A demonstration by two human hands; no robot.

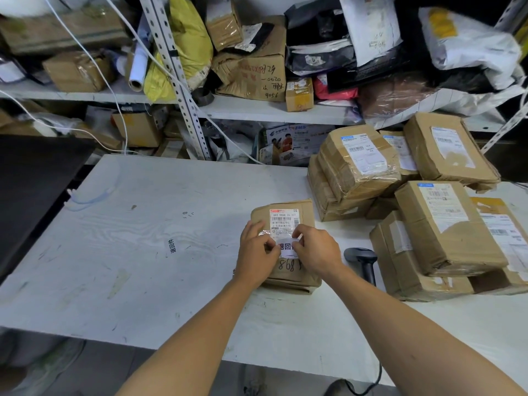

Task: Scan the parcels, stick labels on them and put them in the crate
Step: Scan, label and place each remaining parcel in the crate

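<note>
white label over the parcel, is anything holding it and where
Both hands pinch the white label: the left hand at its left edge, the right hand at its right edge, over the parcel.

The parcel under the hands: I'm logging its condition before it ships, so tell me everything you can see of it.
The parcel is a flat brown cardboard package, creased and taped, lying on the white table left of the scanner. A printed shipping label with a barcode sits on its top. Below it, the left hand and right hand pinch a small white sticker against the top. Handwritten digits show near its front edge.
</note>
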